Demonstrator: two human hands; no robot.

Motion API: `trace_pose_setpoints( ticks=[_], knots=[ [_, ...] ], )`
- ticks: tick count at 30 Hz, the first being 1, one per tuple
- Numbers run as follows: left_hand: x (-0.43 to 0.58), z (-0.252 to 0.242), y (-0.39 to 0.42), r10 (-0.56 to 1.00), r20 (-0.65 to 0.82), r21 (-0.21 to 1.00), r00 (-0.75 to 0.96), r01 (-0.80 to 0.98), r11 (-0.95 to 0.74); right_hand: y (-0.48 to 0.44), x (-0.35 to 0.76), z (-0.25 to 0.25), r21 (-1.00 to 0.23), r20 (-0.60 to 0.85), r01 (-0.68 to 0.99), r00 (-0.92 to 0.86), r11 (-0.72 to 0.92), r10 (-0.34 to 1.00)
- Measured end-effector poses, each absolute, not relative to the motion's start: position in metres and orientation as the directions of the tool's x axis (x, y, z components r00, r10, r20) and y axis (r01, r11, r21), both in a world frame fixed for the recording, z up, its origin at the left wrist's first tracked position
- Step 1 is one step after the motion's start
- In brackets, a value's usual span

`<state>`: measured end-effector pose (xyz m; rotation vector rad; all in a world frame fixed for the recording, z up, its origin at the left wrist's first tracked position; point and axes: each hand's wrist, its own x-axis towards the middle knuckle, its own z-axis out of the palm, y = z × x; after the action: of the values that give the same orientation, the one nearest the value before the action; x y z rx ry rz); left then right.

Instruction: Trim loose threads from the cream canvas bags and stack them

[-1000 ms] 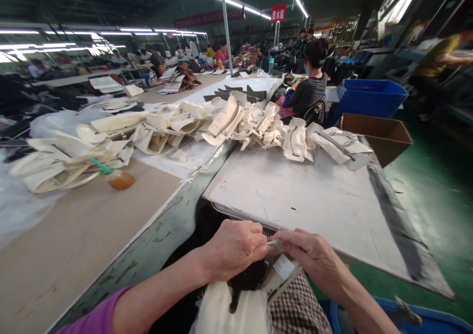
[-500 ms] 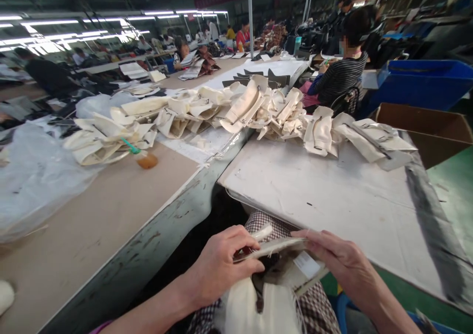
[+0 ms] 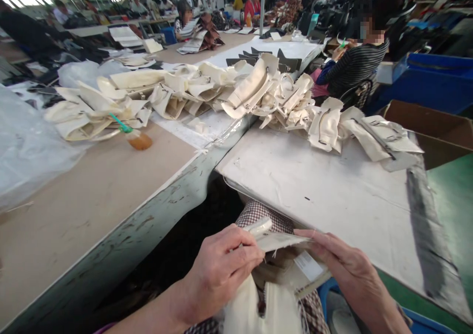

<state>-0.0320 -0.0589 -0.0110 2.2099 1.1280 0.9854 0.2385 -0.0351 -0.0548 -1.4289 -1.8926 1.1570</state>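
Note:
A cream bag piece (image 3: pixel 242 307) lies over my lap, its opening facing up. The lining inside is beige, with a white label (image 3: pixel 308 266) on it, and loose threads hang from the raw edge. My left hand (image 3: pixel 223 267) is closed on the left end of that edge, thumb and fingers pinched together. At the right end, my right hand (image 3: pixel 342 262) grips the edge between its thumb side and straight fingers; its thumb is mostly hidden behind the piece. A whitish strip (image 3: pixel 260 225) sticks up just beyond my left fingers.
A heap of cream bag pieces (image 3: pixel 251 90) runs across both tables. The brown table (image 3: pixel 92 191) carries a bottle of amber liquid with a green nozzle (image 3: pixel 138 139) and plastic wrap (image 3: pixel 29 147). On the right are a white table (image 3: pixel 306 176), cardboard box (image 3: pixel 432 127), blue bin (image 3: pixel 439 85) and seated co-worker (image 3: pixel 358 63).
My view has tipped downward a little. The left fingers and thumb have closed tighter along the bag piece's edge, while my right hand stays nearly in place.

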Motion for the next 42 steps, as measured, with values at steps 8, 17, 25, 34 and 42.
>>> trace_pose_setpoints(
  ticks=[8,17,25,34,42],
  knots=[
    [-0.048,-0.018,-0.053,0.661,0.45,0.455,0.6,0.483,-0.748,-0.036,0.236,-0.052,-0.839,-0.106,0.534,-0.349,0.104,0.931],
    [-0.058,-0.004,-0.057,0.907,0.185,0.764,0.379,0.525,-0.376,-0.03,0.241,-0.06,-0.812,-0.124,0.579,-0.289,0.07,0.949],
    [-0.053,-0.017,-0.064,0.818,0.4,0.496,0.414,0.652,-0.573,-0.036,0.229,-0.056,-0.861,-0.115,0.508,-0.228,0.018,0.967],
    [-0.038,0.031,-0.019,0.847,-0.18,0.556,0.501,0.762,-0.332,-0.008,0.215,-0.038,-0.852,-0.032,0.503,-0.329,0.147,0.944],
    [0.004,0.036,0.032,0.791,-0.193,0.551,0.581,0.731,-0.403,0.039,0.198,-0.018,-0.905,0.067,0.348,-0.455,0.246,0.888]
  ],
)
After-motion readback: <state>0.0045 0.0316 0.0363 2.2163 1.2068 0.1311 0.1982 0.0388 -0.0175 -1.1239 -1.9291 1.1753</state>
